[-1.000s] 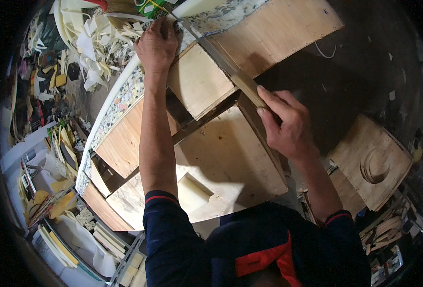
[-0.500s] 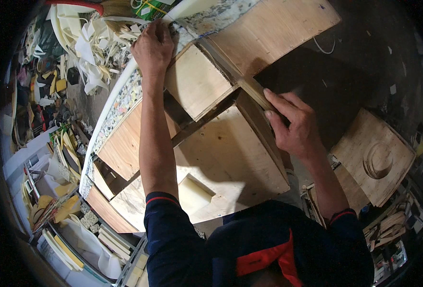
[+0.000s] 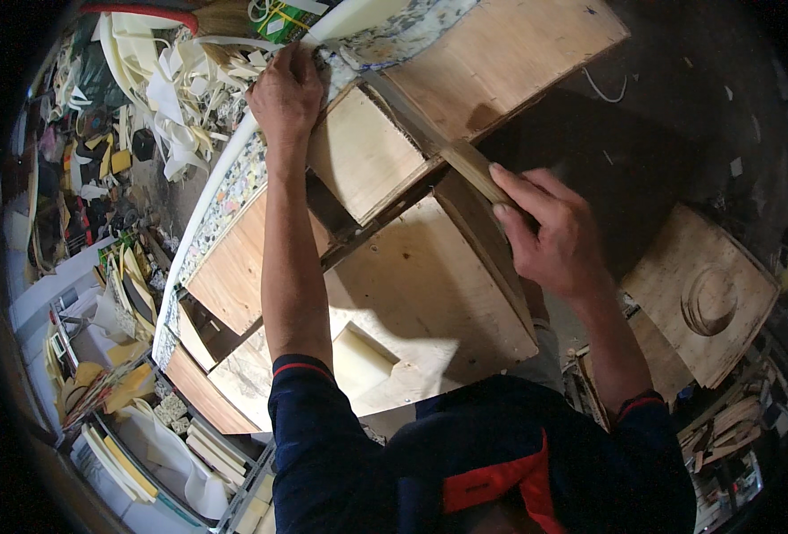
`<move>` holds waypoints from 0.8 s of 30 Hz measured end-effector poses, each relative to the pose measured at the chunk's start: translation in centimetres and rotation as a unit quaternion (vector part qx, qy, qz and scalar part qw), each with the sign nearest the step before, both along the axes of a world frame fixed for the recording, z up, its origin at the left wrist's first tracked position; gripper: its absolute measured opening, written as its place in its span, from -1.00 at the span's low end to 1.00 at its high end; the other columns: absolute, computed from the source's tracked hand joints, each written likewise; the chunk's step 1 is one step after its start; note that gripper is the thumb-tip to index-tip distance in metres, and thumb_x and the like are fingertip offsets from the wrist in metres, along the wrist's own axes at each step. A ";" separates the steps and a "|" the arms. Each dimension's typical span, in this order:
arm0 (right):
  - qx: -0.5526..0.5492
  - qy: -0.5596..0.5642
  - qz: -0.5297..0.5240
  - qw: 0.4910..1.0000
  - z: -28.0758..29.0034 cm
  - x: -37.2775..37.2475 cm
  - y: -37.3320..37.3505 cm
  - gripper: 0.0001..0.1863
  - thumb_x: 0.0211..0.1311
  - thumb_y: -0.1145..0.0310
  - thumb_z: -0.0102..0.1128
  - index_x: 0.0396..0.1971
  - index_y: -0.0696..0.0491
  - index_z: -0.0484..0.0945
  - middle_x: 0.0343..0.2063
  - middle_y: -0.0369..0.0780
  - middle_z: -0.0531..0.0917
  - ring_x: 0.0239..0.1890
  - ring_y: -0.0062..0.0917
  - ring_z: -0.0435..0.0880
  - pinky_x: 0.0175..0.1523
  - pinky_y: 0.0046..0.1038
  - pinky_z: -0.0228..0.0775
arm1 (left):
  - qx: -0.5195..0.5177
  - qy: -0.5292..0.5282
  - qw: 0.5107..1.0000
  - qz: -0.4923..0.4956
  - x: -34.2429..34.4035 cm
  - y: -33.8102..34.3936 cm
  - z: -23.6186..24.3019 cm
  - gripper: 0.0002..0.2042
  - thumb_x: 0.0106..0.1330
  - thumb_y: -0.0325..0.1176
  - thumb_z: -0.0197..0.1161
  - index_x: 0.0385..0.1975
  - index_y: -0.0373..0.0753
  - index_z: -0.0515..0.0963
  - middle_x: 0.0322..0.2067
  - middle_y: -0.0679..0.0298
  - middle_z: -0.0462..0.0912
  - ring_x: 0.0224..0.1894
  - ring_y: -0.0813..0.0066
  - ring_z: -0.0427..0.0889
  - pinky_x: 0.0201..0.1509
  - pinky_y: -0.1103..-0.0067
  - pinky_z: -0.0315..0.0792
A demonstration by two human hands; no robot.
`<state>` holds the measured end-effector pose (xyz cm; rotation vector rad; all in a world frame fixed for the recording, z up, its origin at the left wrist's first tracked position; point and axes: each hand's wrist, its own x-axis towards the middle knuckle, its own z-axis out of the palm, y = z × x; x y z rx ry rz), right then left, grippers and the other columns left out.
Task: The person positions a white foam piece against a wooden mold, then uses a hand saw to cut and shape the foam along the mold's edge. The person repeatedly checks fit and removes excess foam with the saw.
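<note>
A large plywood frame (image 3: 430, 267) lies before me, with box-like compartments between its panels. Speckled foam (image 3: 220, 200) and a white foam strip (image 3: 200, 218) run along its curved left edge. At the far end of that edge, my left hand (image 3: 285, 93) is closed on the foam, its fingertips partly hidden. Speckled foam (image 3: 403, 36) continues to the right of that hand, loosely rumpled. My right hand (image 3: 547, 222) grips the near end of a wooden slat (image 3: 472, 167) between thumb and fingers. The slat reaches to the frame's middle crosspiece.
Foam offcuts (image 3: 167, 98) and a broom with a red handle (image 3: 136, 11) lie at the far left. Foam scraps (image 3: 127, 285) clutter the left side. A plywood panel with a round piece (image 3: 706, 298) lies on the right, beside the dark floor (image 3: 625, 151).
The view has shifted slightly. Both hands keep nearly the same places and grips. Right of my left hand, the speckled foam looks a little more rumpled.
</note>
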<state>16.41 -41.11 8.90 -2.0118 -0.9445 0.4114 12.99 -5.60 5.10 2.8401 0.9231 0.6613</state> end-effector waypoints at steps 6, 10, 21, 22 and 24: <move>0.000 -0.010 -0.002 1.000 -1.4 0.0 0.9 -0.58 0.23 0.44 0.25 0.08 0.25 0.57 -0.33 -0.04 0.61 -0.35 -0.23 0.67 -0.24 -0.31 0.55 | 0.008 -0.008 1.000 -0.008 -0.1 0.0 -0.1 -0.70 0.37 -0.15 0.13 -0.08 -0.12 0.69 -0.33 0.06 0.75 -0.22 0.03 0.74 -0.06 0.27 0.51; -0.010 0.000 -0.003 1.000 -0.9 -0.5 -0.4 -0.59 0.26 0.40 0.24 0.09 0.23 0.58 -0.33 -0.05 0.62 -0.36 -0.23 0.67 -0.21 -0.30 0.55 | 0.025 -0.001 1.000 -0.012 0.0 0.0 0.0 -0.70 0.38 -0.14 0.13 -0.08 -0.11 0.69 -0.35 0.03 0.75 -0.25 -0.01 0.73 -0.10 0.25 0.52; -0.010 0.014 0.008 1.000 -1.3 0.6 0.0 -0.61 0.24 0.43 0.24 0.06 0.23 0.59 -0.30 -0.03 0.63 -0.31 -0.22 0.69 -0.19 -0.29 0.56 | -0.010 -0.054 0.998 -0.035 0.0 0.4 -0.1 -0.73 0.33 -0.18 0.22 -0.06 -0.10 0.69 -0.19 0.02 0.73 -0.10 0.01 0.69 0.07 0.22 0.44; -0.010 0.018 0.008 1.000 -1.1 0.6 -0.3 -0.62 0.24 0.43 0.24 0.05 0.24 0.60 -0.29 -0.02 0.64 -0.30 -0.22 0.70 -0.17 -0.29 0.56 | 0.015 -0.091 0.994 -0.057 -0.1 0.2 0.2 -0.73 0.31 -0.20 0.24 -0.06 -0.09 0.69 -0.15 0.05 0.72 -0.07 0.03 0.67 0.09 0.23 0.43; -0.004 0.014 0.008 1.000 -1.0 0.8 0.0 -0.63 0.24 0.44 0.24 0.03 0.25 0.61 -0.28 -0.01 0.65 -0.28 -0.21 0.70 -0.15 -0.29 0.56 | 0.070 -0.105 0.986 -0.108 -0.2 -0.4 0.9 -0.73 0.26 -0.22 0.29 -0.06 -0.07 0.69 -0.08 0.12 0.70 -0.01 0.07 0.63 0.13 0.25 0.39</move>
